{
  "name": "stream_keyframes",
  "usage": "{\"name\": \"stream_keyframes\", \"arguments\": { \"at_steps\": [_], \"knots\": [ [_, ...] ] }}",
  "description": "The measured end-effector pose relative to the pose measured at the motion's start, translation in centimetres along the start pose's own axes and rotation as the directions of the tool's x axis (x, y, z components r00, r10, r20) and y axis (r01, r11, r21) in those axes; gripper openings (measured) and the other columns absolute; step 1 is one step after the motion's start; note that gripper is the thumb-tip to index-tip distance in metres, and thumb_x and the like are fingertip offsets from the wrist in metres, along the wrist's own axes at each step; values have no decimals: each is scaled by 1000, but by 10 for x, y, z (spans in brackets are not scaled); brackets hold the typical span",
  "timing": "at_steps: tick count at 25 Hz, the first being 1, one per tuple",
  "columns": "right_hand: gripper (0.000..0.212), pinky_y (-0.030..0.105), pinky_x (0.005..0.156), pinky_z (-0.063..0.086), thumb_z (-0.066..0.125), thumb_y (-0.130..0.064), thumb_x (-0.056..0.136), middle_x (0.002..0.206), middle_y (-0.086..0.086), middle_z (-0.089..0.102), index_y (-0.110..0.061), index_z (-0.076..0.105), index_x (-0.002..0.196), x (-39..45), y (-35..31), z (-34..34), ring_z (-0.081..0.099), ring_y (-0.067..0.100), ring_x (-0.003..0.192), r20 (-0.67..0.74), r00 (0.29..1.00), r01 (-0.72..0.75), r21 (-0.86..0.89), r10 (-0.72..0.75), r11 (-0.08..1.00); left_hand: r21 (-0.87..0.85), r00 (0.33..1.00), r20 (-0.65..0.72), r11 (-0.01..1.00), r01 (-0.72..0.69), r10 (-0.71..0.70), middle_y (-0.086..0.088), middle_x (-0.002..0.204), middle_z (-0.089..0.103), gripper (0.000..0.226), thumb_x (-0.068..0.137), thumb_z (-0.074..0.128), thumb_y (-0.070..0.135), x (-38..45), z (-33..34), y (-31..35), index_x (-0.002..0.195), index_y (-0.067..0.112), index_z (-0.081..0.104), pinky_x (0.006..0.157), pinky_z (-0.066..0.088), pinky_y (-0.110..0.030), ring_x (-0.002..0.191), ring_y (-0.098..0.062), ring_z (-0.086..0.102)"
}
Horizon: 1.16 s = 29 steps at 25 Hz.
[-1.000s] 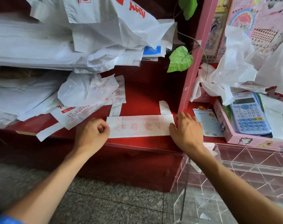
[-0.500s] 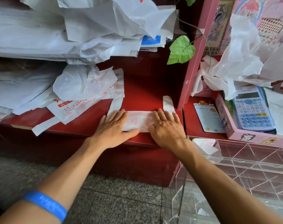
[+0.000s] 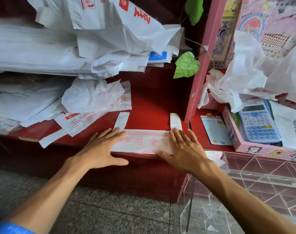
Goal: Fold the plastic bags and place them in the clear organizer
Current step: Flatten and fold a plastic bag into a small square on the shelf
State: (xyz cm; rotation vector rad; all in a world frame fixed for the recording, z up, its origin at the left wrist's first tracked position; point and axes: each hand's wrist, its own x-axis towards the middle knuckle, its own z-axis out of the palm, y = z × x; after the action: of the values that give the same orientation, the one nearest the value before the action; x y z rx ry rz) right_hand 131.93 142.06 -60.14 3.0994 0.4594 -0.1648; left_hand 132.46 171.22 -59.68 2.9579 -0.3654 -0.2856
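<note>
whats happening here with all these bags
A person is folding a plastic bag into a long strip on the red shelf. The left hand and right hand both press flat on its two ends, fingers straight. More loose bags lie piled to the left. The clear organizer stands at lower right; the strip is not in it yet.
</note>
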Motion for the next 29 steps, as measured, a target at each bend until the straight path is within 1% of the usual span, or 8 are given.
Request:
{"name": "stream_keyframes", "arguments": {
  "at_steps": [4,6,9,13,15,19,24,29],
  "knots": [
    [105,45,123,-3,37,-81,79,165,-1,12,-16,14,157,-19,14,-7,13,14,151,-4,989,147,-10,-147,989,-190,965,-259,978,-82,30,29,142,39,80,76,83,10,-14,11,-27,139,43,46,115,36,-38,141,-1,33],
    [71,40,121,16,60,-46,85,153,0,42,-18,42,148,-25,22,-10,39,19,141,-115,974,207,86,-197,975,-298,949,-314,951,-85,-14,20,137,53,68,77,81,2,-18,14,-35,126,44,60,112,40,-36,132,0,43],
    [43,38,88,50,62,-16,76,108,1,73,-25,70,118,-30,28,-11,65,25,100,-260,953,216,229,-154,949,-532,931,-338,844,-67,-139,11,126,63,47,84,75,7,-22,12,-39,98,52,74,110,39,-29,121,-1,54],
    [23,13,55,39,62,-4,83,65,-12,66,-17,79,89,-26,33,-16,53,5,56,-269,963,122,518,26,847,-776,932,-250,631,-29,-265,16,92,75,56,83,70,-7,-23,5,-33,75,48,77,95,46,-22,97,6,65],
    [19,17,46,31,66,-13,89,49,-11,47,-10,73,71,-19,33,-21,42,5,46,-205,965,9,653,166,757,-787,921,-238,617,3,-308,12,87,76,44,84,70,-4,-21,4,-29,83,40,77,87,48,-24,91,-4,68],
    [18,21,49,37,70,-20,86,60,-5,60,-16,58,74,-3,28,-18,50,5,51,-83,937,-149,781,338,606,-863,893,-229,506,-1,-389,-6,91,75,19,81,79,10,-16,3,-23,90,15,62,84,49,-31,92,-19,70],
    [14,16,44,36,71,-5,83,64,-4,57,-17,63,82,7,22,-16,48,12,51,-54,910,-148,884,411,444,-810,944,-192,586,2,-269,4,85,76,28,75,84,9,-22,-3,-17,89,24,65,83,43,-25,81,-2,67],
    [15,7,56,41,75,-3,81,76,-4,67,-18,75,85,3,23,-24,58,1,62,-15,946,-74,963,323,260,-781,937,-232,624,-19,-262,-4,90,73,32,72,84,4,-23,-2,-21,88,25,68,83,42,-20,85,-7,64]
  ]
}}
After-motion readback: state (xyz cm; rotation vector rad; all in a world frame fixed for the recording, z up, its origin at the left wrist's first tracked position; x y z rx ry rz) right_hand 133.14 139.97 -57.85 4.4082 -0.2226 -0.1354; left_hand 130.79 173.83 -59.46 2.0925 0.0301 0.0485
